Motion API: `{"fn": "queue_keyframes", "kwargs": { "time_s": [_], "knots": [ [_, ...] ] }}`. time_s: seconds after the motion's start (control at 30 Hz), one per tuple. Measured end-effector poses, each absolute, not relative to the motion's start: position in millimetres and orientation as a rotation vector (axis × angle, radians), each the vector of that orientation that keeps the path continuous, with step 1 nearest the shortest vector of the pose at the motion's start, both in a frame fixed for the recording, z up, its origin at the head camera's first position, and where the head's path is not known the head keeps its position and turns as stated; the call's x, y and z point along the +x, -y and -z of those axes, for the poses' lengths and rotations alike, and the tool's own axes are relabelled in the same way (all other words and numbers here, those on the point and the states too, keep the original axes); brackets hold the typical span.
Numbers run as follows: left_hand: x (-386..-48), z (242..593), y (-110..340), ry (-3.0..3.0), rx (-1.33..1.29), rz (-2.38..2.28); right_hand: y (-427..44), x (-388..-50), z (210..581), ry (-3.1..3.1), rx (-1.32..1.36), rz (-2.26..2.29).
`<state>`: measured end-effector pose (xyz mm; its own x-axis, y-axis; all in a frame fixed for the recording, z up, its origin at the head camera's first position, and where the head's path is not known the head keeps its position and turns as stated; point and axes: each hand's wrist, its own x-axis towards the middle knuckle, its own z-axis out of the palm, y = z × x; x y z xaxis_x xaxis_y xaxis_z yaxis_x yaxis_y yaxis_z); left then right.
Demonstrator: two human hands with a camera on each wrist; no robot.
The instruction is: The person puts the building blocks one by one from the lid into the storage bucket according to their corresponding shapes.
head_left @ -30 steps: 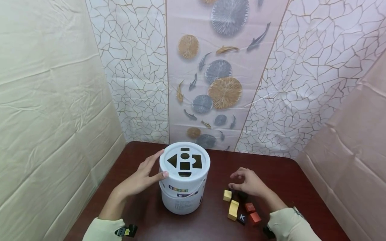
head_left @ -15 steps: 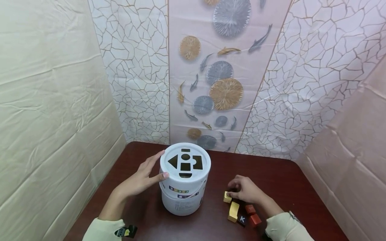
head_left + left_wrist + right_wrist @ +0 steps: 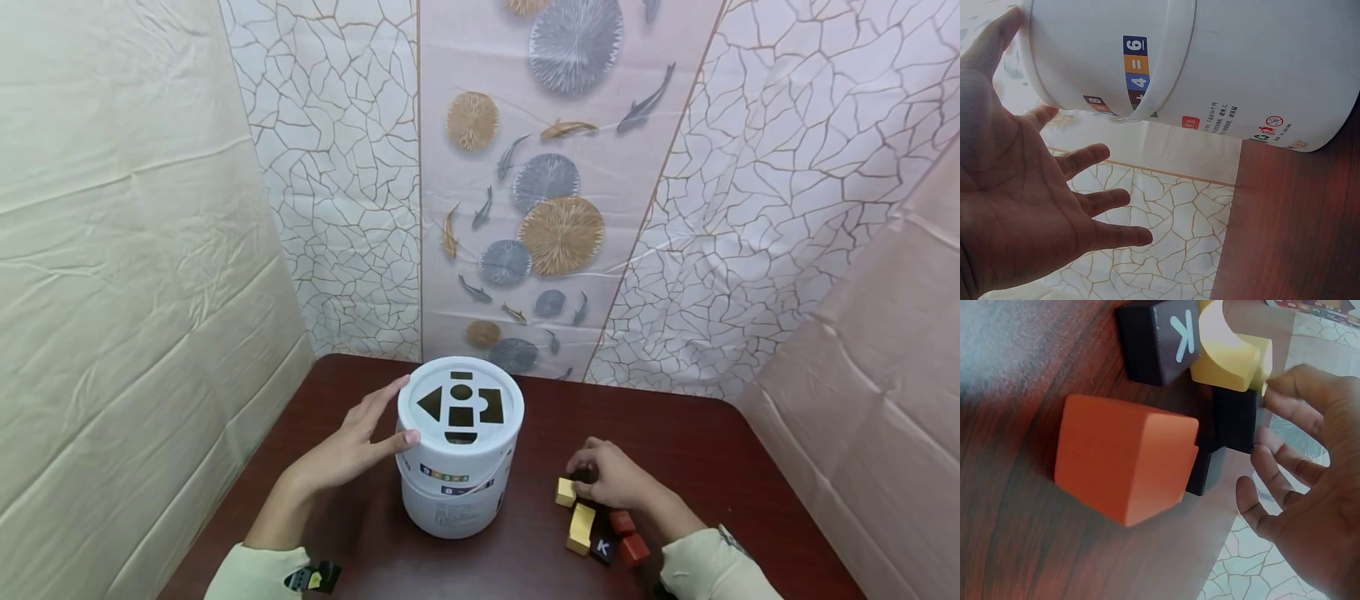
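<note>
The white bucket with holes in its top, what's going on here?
A person's left hand touches the white bucket, which stands upright with its lid on. Their right hand is at the small yellow block; whether it's gripped is hard to tell. Close by on the table lie a curved yellow block, a black block with a K and two red blocks.

I see the dark reddish-brown, wood-grained bench (image 3: 720, 450) carrying an upright white shape-sorter bucket (image 3: 459, 467) and, apart on its right, clustered blocks: a yellow cube (image 3: 565, 492), a concave yellow block (image 3: 581, 530), a black K block (image 3: 602, 548), two red blocks (image 3: 633, 550), a plain black block (image 3: 1235, 422).
</note>
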<state>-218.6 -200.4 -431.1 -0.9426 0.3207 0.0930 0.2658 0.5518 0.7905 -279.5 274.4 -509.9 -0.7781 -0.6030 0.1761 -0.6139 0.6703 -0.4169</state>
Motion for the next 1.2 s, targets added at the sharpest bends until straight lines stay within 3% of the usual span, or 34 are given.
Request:
{"fn": "queue_keyframes", "kwargs": {
  "time_s": [0.73,1.2],
  "knots": [
    [-221,433,202,-2.723,0.535,-1.359,-284,-281,507,2.895,1.006,-0.466],
    [-220,431,200,-2.732,0.542,-1.358,-289,-276,478,2.817,0.916,-0.457]
  ]
}}
